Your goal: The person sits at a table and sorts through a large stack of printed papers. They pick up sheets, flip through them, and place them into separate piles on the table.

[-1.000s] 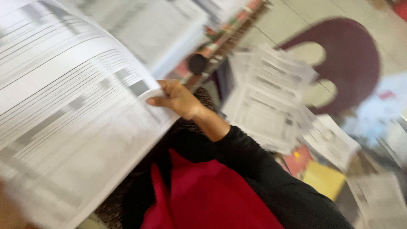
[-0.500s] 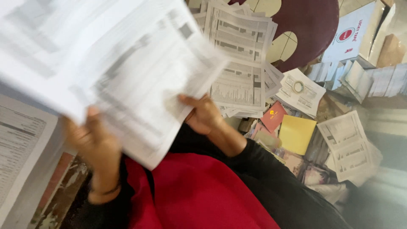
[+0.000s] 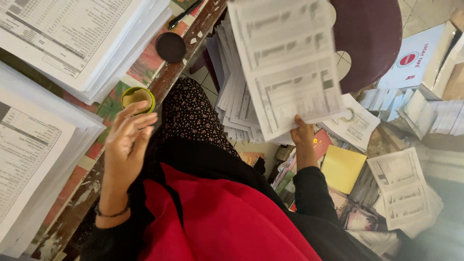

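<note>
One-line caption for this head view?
Right hand lifts a printed sheet; open left hand hovers near a green pot.

Cluttered paperwork office, stacks of printed forms (image 3: 72, 38) on a worn table (image 3: 72, 220), papers piled on floor

printed sheet (image 3: 290, 67), held up, motion-blurred

- White box (image 3: 415, 60) with a round red label (image 3: 407, 59), up and right of the right hand (image 3: 303, 137), well apart from it.
- Small green round tub (image 3: 138, 98), open, just above the left hand's (image 3: 126, 140) fingertips.
- Round dark lid (image 3: 170, 47) farther up.
</note>
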